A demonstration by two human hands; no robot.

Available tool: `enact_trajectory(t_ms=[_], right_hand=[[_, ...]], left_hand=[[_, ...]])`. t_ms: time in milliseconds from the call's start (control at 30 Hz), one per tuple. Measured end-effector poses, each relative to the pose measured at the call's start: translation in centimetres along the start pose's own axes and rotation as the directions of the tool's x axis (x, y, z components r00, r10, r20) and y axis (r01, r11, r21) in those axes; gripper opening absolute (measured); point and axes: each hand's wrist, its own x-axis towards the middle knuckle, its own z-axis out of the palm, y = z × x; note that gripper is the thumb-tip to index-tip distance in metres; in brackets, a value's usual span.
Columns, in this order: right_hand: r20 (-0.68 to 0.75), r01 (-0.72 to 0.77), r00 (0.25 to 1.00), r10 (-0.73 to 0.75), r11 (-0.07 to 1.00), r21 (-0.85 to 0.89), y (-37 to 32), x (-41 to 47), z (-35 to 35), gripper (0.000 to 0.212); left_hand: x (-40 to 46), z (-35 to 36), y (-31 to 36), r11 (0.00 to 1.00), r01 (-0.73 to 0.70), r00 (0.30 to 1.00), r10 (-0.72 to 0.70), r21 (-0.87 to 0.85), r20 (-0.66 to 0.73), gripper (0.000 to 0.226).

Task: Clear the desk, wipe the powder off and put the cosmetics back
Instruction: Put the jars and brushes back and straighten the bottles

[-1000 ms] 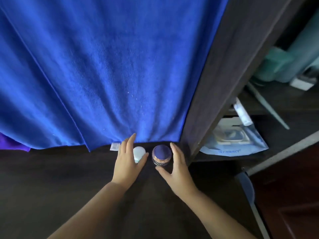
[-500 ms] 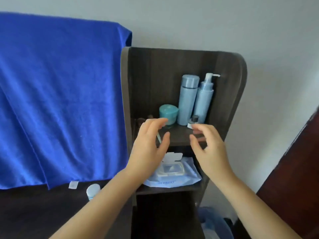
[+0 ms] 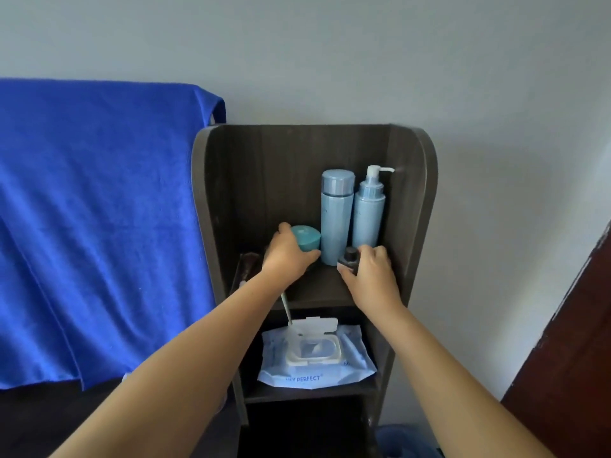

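A dark wooden shelf unit (image 3: 420, 200) stands against the wall. On its upper shelf stand a teal jar (image 3: 308, 238), a tall blue bottle (image 3: 336, 216) and a blue pump bottle (image 3: 369, 213). My left hand (image 3: 287, 256) wraps around the left side of the teal jar. My right hand (image 3: 372, 276) grips a small dark-capped bottle (image 3: 348, 259) in front of the pump bottle. A pale thin stick (image 3: 285, 307) slants down from the upper shelf's front edge.
A pack of wet wipes (image 3: 314, 357) with its flap open lies on the lower shelf. A big blue towel (image 3: 99, 209) hangs to the left over the dark desk (image 3: 49, 421). A dark red door (image 3: 575, 342) is at the right.
My view rose from the desk top to the shelf unit. Both hands left the two small jars on the desk, reached into the upper shelf and closed on the teal jar and the small bottle.
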Motion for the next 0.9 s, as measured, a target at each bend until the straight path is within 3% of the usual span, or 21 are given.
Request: enact_trajectory(t_ms=[333,433,533,600,700,900], right_hand=[[-0.211,0.208,0.969,-0.126,0.879,0.429,-3.5,-6.4,-4.0,0.033],[-0.147,0.236,0.972,-0.184,0.782,0.577,-6.3,-10.8,-4.4,0.031],[0.062,0.138,0.969,-0.24,0.731,0.668,-8.7,-15.0,-1.4,0.03],[0.197,0.07,0.945,-0.261,0.752,0.656,-9.5,-17.3,2.9,0.029],[0.378,-0.072,0.908,-0.178,0.824,0.562,-9.4,-20.2,11.0,0.028],[0.482,-0.238,0.873,0.075,0.928,0.286,-7.8,-23.6,24.1,0.029]], left_hand=[[-9.2,-6.9,-1.1,0.943,-0.227,0.973,0.211,-0.242,-0.093,0.064],[-14.1,-10.7,-4.2,0.921,-0.256,0.966,0.253,-0.294,-0.05,0.056],[-17.1,-13.8,-9.6,0.938,-0.166,0.98,0.191,-0.303,0.053,0.056],[-17.3,-14.5,-14.5,0.962,-0.081,0.99,0.109,-0.262,0.095,0.059],[-16.4,-12.9,-22.6,0.986,0.066,0.991,-0.047,-0.152,0.125,0.065],[-15.2,-6.6,-35.3,0.962,0.252,0.958,-0.234,-0.101,0.165,0.066]])
